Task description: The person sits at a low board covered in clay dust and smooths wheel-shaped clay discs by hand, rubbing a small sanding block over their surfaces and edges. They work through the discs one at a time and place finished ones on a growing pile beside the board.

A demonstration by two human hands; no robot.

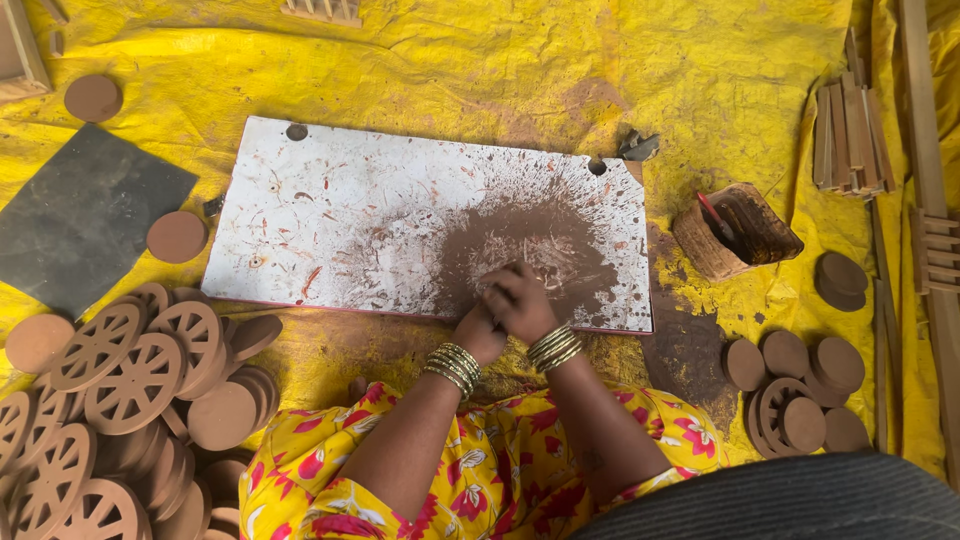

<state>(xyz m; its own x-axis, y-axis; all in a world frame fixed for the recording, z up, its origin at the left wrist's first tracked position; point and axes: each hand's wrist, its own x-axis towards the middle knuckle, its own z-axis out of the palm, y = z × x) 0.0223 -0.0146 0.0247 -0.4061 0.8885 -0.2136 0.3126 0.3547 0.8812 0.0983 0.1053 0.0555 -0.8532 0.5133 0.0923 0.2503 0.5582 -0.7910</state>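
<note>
My left hand [479, 331] and my right hand [520, 300] are pressed together over the near edge of a white board [340, 215]. Both sit on the board's brown paint patch [535, 245]. The fingers of both hands are curled and smeared brown. Whatever lies between them is hidden. Gold bangles ring both wrists. The nearest other thing is a brown-stained paint pot [735, 232] with a red-handled brush in it, to the right of the board.
A yellow tarp [480, 60] covers the floor. A pile of brown spoked wooden wheels [120, 370] and plain discs lies at the left. More discs [800, 385] sit at the right. Wooden slats [850, 140] lie far right, and a dark grey sheet [80, 215] at the left.
</note>
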